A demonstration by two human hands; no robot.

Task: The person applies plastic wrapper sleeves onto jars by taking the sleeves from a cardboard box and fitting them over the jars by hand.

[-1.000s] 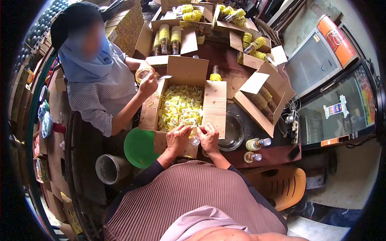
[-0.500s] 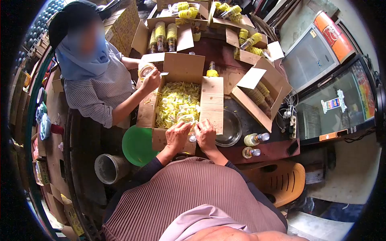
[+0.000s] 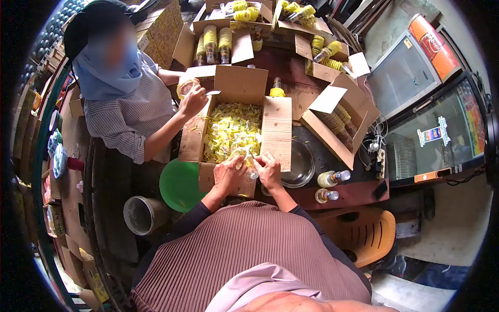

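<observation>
An open cardboard box (image 3: 276,134) in front of me holds a heap of small yellow and whitish strips (image 3: 231,127). Over its near edge, my left hand (image 3: 228,174) is closed around a clear plastic bottle (image 3: 252,173), mostly hidden by the fingers. Close beside it, my right hand (image 3: 267,169) has its thumb and fingers pinched together at a small pale piece, too small to name, near the bottle. Across the box's left side, a co-worker's hands (image 3: 193,99) hold a round, clear, brownish item and a thin pale blade-like piece.
Right of the box lie a metal bowl (image 3: 301,165) and two small bottles (image 3: 333,179). A green basin (image 3: 179,185) and a grey bucket (image 3: 143,215) stand at lower left. Cartons of yellow-banded bottles (image 3: 210,44) line the back. An orange chair (image 3: 364,234) is at right.
My right hand's fingers have shifted slightly at the pale piece, and my left hand has turned a little around the bottle. The whole view has moved slightly; the co-worker's hands stay at the round item.
</observation>
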